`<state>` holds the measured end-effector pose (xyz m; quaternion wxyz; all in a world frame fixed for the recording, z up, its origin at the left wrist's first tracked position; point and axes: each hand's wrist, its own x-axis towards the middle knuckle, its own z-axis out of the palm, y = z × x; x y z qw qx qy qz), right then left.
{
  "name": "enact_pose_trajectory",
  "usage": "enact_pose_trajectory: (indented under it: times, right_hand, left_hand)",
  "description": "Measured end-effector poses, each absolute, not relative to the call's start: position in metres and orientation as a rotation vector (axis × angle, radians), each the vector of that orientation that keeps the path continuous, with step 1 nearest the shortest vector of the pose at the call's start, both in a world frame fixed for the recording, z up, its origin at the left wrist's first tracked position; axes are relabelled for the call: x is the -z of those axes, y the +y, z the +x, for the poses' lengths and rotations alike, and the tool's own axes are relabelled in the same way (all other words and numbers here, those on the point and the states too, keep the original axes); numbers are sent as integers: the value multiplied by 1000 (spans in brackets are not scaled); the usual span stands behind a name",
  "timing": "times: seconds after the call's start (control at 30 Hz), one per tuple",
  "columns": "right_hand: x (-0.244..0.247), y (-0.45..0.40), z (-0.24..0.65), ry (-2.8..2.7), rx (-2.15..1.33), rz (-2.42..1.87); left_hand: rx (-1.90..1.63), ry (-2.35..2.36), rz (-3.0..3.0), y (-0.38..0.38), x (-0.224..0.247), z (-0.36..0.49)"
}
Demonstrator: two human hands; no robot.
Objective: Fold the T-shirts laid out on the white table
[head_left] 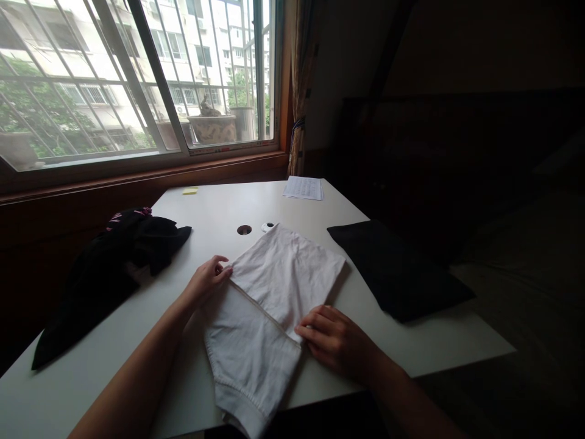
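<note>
A white garment (274, 305) lies on the white table (219, 207), folded over, with a hemmed edge running diagonally across it and a ribbed band at the near end. At its upper left corner, my left hand (211, 279) pinches the fabric between thumb and fingers. My right hand (336, 338) is at the lower right end of the hemmed edge, its fingertips closed on the cloth. Part of the garment's near end hangs at the table's front edge.
Dark crumpled clothing (105, 274) with pink marks lies on the left. A flat black garment (400, 268) overhangs the right edge. Papers (304, 188), yellow notes (190, 191) and a round hole (244, 230) are farther back, below a barred window (137, 79).
</note>
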<state>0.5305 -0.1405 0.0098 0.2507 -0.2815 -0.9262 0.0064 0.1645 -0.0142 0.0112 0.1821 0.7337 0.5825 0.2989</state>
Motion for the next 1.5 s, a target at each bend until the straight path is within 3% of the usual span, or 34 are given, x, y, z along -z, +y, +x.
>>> enact_pose_trajectory:
  times: [0.2,0.63,0.87,1.03,1.27,1.5]
  right_hand:
    - [-13,-141,526,-2459,-14,-794]
    - [-39,-148,509,-2052,-37,-886]
    - [-59,-155,497,-1967,-180,-825]
    - [-70,-173,488,-2136,-174,-541]
    - [-45,-201,469,-2428,-174,-325]
    - [-11,-205,456,-2573,-191,-434]
  left_hand:
    - [-704,1698,2023,-10,-16,162]
    - [-944,1671,1829,-15,-23,165]
    - [-1266,1403,1510,-27,-75,161]
    - [-1192,1458,1550,-56,-104,135]
    - [-881,1565,1590,-98,-52,92]
    - [-827,1642,1686,-112,-19,83]
